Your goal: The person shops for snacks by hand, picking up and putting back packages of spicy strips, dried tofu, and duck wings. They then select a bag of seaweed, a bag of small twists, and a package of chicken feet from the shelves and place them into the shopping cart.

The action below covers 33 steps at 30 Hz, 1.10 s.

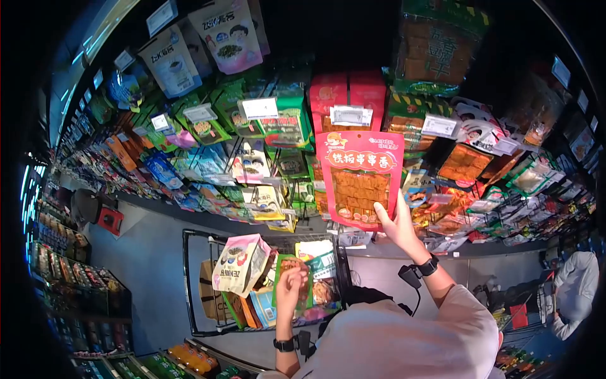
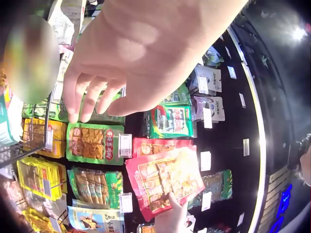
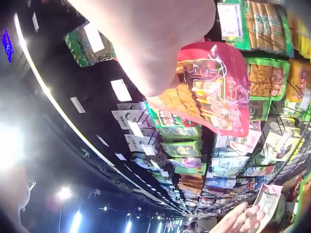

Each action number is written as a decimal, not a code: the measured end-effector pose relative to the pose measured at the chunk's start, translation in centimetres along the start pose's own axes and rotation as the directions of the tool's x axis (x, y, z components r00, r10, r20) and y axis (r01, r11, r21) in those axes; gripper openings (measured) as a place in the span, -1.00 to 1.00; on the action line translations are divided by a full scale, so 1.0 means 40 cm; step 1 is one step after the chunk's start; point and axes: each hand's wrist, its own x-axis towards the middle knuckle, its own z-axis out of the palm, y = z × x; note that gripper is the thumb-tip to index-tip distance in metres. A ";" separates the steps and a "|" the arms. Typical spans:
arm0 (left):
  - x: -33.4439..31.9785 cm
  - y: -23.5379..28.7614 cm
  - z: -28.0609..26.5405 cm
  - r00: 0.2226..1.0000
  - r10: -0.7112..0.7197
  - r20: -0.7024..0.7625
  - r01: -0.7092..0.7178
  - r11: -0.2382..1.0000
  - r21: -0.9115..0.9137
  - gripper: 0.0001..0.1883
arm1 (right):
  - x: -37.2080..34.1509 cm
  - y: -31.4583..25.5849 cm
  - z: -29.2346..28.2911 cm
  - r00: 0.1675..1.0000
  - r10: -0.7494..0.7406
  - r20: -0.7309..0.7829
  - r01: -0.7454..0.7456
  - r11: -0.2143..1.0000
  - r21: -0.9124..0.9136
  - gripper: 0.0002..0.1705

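Note:
My right hand (image 1: 398, 224) grips a red snack bag (image 1: 361, 180) by its lower right corner, the thumb lying on its front. Brown pieces of food show through the clear window of the bag, and white Chinese characters run above it. The right wrist view shows the same bag (image 3: 238, 97) beyond the large, near thumb. Over the shopping cart (image 1: 188, 284) hangs my left hand (image 1: 290, 284), its fingers loosely bent around nothing. Beneath it in the head view is a green snack bag (image 1: 303, 297). A white and pink pouch (image 1: 240, 262) stands beside it in the cart.
Hooks full of snack bags span the shelf wall ahead, with more red bags (image 1: 347, 88) just behind the held one. White price tags (image 1: 260, 108) stick out in front. Another person (image 1: 577, 290) is at the right, and a low shelf (image 1: 95, 284) stands at the left.

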 end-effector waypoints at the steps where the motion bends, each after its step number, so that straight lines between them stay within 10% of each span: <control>1: -0.010 -0.003 -0.002 0.999 -0.028 -0.036 0.027 0.999 -0.019 -0.69 | 0.021 0.003 0.007 0.998 -0.048 -0.033 0.048 0.999 -0.003 -0.35; 4: -0.032 0.032 0.014 0.986 -0.097 -0.136 0.093 0.995 -0.041 -0.68 | 0.081 -0.007 0.020 0.977 -0.210 -0.042 0.211 0.978 0.004 -0.36; 16: -0.065 0.029 0.061 0.932 -0.165 -0.322 0.172 0.985 -0.006 -0.70 | 0.149 -0.003 0.040 0.999 -0.019 0.027 0.006 0.914 0.405 -0.48; 20: -0.052 0.049 0.098 0.931 -0.170 -0.322 0.188 0.982 0.027 -0.69 | 0.160 -0.004 0.021 0.996 -0.069 0.056 0.059 0.985 0.164 -0.53; 33: 0.009 0.058 0.162 0.939 -0.196 -0.284 0.233 0.967 0.102 -0.67 | 0.181 0.049 0.049 0.999 -0.032 0.040 0.022 0.971 0.238 -0.55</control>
